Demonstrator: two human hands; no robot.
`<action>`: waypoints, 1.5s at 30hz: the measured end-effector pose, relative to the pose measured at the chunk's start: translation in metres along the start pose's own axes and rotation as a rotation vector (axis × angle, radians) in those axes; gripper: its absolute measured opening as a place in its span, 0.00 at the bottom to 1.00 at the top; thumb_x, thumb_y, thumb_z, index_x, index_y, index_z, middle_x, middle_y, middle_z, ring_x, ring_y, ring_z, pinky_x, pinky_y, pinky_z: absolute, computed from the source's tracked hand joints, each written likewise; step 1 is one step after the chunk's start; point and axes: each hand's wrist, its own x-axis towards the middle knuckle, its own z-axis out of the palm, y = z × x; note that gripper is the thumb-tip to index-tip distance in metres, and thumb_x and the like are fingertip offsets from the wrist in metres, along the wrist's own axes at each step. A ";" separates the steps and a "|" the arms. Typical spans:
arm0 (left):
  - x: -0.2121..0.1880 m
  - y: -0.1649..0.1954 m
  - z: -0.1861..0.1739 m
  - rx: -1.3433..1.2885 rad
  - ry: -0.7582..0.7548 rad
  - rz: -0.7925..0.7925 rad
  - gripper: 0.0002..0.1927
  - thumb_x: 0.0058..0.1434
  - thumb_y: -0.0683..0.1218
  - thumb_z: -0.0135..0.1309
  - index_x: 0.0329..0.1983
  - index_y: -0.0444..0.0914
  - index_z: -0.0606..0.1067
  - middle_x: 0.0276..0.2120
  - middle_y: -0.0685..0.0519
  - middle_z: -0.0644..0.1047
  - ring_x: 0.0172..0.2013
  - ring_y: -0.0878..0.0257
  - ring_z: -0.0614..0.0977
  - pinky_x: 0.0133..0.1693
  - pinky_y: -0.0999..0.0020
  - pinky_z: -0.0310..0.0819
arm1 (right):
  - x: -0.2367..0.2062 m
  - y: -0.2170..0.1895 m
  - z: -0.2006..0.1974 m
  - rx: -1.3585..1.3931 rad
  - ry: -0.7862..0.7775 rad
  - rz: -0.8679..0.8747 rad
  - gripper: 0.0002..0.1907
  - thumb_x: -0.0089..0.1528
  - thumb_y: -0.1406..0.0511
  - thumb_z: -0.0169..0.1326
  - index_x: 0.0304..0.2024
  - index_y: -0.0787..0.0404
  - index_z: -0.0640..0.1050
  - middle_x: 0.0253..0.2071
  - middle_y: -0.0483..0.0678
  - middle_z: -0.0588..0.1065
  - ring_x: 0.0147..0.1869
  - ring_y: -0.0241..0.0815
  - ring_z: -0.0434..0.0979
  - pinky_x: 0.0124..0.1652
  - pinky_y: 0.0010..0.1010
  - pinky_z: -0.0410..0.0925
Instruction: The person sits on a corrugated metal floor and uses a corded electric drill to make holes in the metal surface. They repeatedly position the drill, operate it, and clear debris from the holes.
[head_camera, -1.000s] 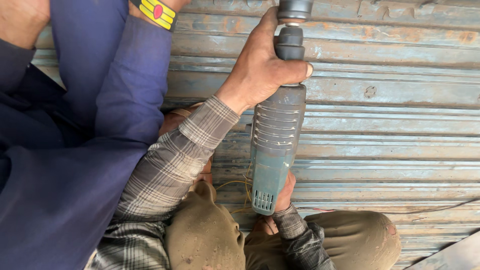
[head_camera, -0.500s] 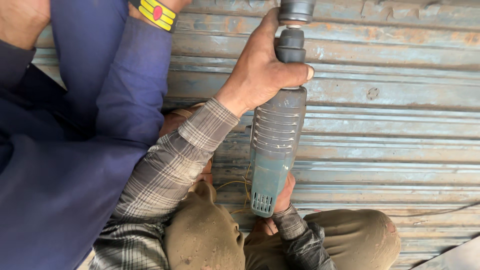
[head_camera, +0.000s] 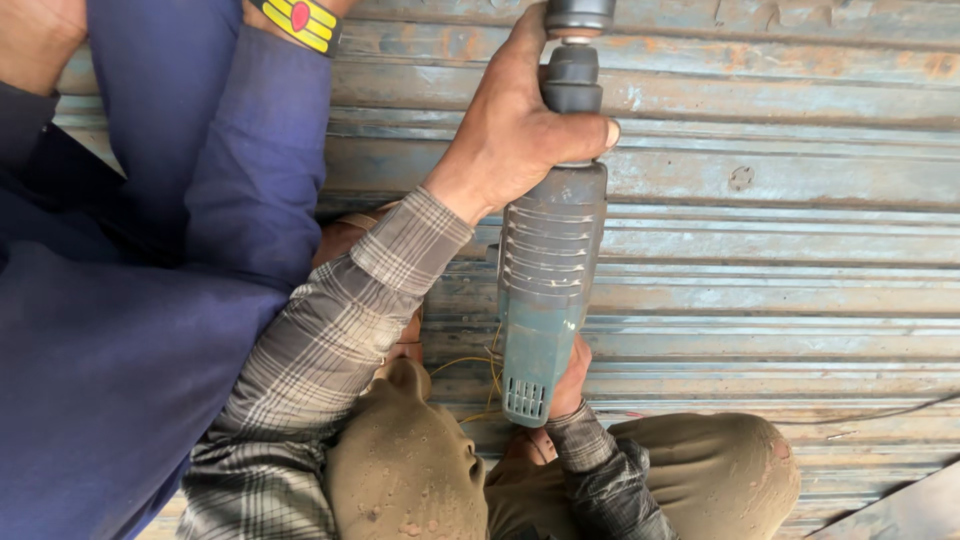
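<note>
While gripped, drill (head_camera: 548, 290) fills left hand (head_camera: 520, 135), right hand (head_camera: 568, 382)

Scuffed matt plastic drill (head_camera: 545, 290) against rusty, ribbed metal shutter (head_camera: 780, 180).

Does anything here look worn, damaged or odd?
Yes. The ribbed grey metal shutter shows rust patches along its top slats and a small dent-like mark right of the dusty teal power drill, which one hand grips near the front.
</note>
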 end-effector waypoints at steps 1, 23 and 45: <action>0.000 0.000 0.000 -0.011 -0.003 -0.013 0.42 0.55 0.43 0.68 0.69 0.32 0.59 0.39 0.52 0.76 0.36 0.64 0.83 0.41 0.65 0.85 | 0.000 0.000 0.000 0.003 0.004 0.016 0.12 0.56 0.68 0.62 0.42 0.62 0.79 0.36 0.49 0.79 0.36 0.48 0.81 0.36 0.36 0.73; -0.001 -0.001 0.001 -0.037 -0.020 0.044 0.44 0.58 0.42 0.68 0.73 0.32 0.56 0.41 0.52 0.77 0.38 0.64 0.84 0.43 0.65 0.86 | 0.003 -0.001 -0.005 0.019 -0.012 -0.059 0.14 0.55 0.68 0.63 0.44 0.62 0.79 0.39 0.51 0.79 0.38 0.50 0.80 0.38 0.37 0.72; 0.001 0.002 0.001 -0.014 -0.028 0.026 0.42 0.57 0.42 0.67 0.70 0.32 0.58 0.39 0.52 0.76 0.36 0.64 0.83 0.40 0.65 0.85 | 0.007 -0.010 -0.006 0.030 -0.028 -0.070 0.15 0.53 0.67 0.64 0.43 0.61 0.79 0.38 0.51 0.79 0.38 0.50 0.80 0.38 0.38 0.72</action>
